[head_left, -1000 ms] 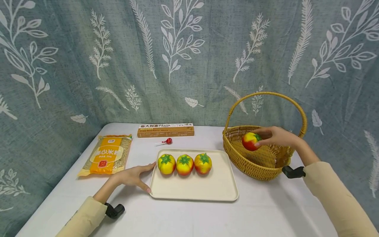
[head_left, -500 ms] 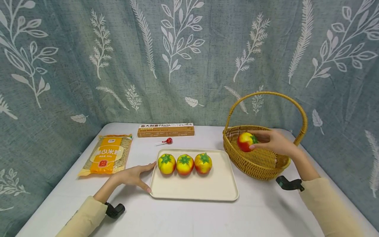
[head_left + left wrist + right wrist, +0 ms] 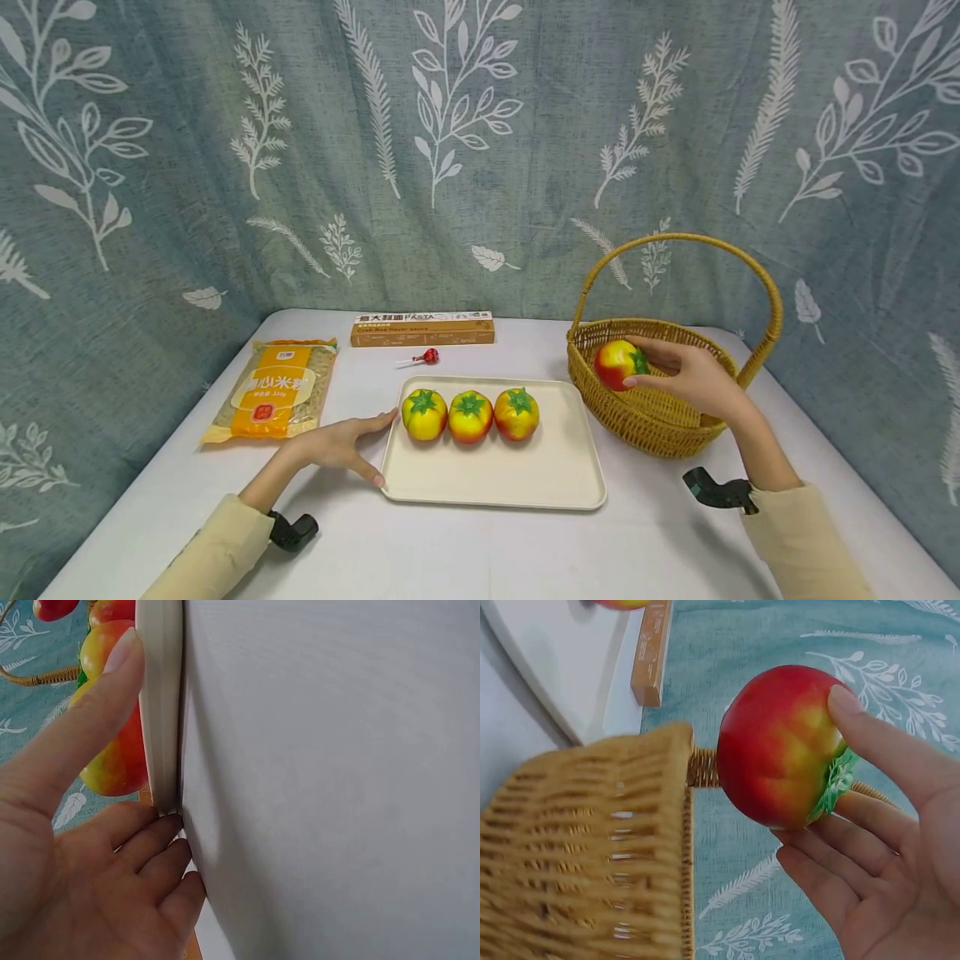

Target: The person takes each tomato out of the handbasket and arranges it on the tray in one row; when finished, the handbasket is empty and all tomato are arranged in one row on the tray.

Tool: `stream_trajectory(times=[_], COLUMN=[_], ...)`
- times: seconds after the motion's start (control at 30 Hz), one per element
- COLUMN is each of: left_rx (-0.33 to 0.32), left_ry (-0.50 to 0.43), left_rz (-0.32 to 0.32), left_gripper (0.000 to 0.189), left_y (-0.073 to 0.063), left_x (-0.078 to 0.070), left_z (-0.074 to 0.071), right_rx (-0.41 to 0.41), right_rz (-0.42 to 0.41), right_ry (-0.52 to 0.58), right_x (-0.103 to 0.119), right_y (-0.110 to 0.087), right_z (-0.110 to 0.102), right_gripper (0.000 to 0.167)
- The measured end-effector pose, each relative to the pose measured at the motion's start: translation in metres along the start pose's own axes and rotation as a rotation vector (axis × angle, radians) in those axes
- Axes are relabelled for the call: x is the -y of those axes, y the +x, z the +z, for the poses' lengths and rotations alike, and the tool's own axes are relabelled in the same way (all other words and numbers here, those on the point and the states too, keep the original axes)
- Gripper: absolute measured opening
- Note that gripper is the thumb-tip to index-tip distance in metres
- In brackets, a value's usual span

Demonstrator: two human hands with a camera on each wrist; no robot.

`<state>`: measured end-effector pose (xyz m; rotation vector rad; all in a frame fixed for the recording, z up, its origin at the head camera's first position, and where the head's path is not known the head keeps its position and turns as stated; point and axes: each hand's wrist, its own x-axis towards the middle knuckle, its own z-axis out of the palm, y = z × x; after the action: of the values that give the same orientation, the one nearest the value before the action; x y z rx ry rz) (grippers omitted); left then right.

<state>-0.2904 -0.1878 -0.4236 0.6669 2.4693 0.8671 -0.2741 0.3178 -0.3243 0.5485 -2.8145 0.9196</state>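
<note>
In the head view my right hand [image 3: 688, 375] holds a red-and-yellow toy tomato [image 3: 619, 365] above the wicker basket [image 3: 622, 415]. The right wrist view shows the thumb on one side of this tomato [image 3: 780, 742], its green leafy top toward the palm and fingers beneath. My left hand [image 3: 336, 447] touches the left edge of a cream tray [image 3: 495, 479], thumb and forefinger spread along it. Seen from the left wrist, the thumb lies by the tray rim [image 3: 161, 712] with the other fingertips against its corner. Three similar tomatoes [image 3: 470, 417] sit in a row on the tray.
A bag of rice noodles [image 3: 273, 390] lies at the left. Behind the tray are a red lollipop [image 3: 429, 356] and a pasta box [image 3: 422, 329]. The basket's tall handle [image 3: 678, 237] arches over its opening. A patterned curtain [image 3: 480, 167] hangs behind the table.
My right hand has shifted left with the tomato, from over the middle of the basket toward its left rim. The left hand and the tray have stayed in place.
</note>
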Motion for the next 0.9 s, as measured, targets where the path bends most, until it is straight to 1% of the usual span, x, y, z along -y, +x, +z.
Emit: stream_trajectory(times=[0.17,0.3,0.53,0.73,0.9], left_rx=[0.003,0.004,0.001,0.0,-0.004], left_ry=[-0.001,-0.003,-0.002,-0.005,0.0], left_rz=[0.002,0.003,-0.003,-0.009,-0.017], left_gripper=[0.107,0.107,0.108,0.108,0.108], left_y=[0.001,0.001,0.0,0.0,0.0], left_x=[0.0,0.0,0.001,0.0,-0.001], left_z=[0.0,0.0,0.0,0.0,0.0], right_rx=[-0.042,-0.051,-0.022,-0.007,0.02], right_rz=[-0.03,-0.052,-0.09,-0.113,-0.136], right_ry=[-0.033,-0.025,-0.017,-0.043,-0.044], right_x=[0.007,0.01,0.016,0.017,0.019], right_y=[-0.006,-0.007,-0.007,-0.005,-0.003], right_z=[0.008,0.015,0.029,0.04,0.051], right_gripper=[0.071,0.07,0.069,0.071,0.068])
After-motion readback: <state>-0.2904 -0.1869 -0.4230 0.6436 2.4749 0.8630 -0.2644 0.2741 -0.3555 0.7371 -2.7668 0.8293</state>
